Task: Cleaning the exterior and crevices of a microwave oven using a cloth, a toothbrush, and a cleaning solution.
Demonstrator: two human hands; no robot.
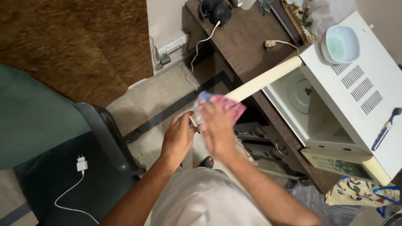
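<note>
While both hands work at the edge of the swung-open door, the scene reads, near to far:

Left hand: the left hand [178,140] curls its fingers around the free end of the long cream-coloured microwave door [264,79], gripping it from below.
Right hand: the right hand [217,125] lies flat with fingers spread, pressing a pink and blue cleaning cloth [224,104] against the door's face, just beside the left hand.
Chair: a black padded chair [104,138] stands to the left, a white plug-in charger with cable [81,165] lying on its seat.
Oven: the white box-shaped microwave oven [360,96] sits open on a dark brown wooden table [247,42].
On top: a pale blue round bowl [340,44] rests on the oven's roof.
</note>
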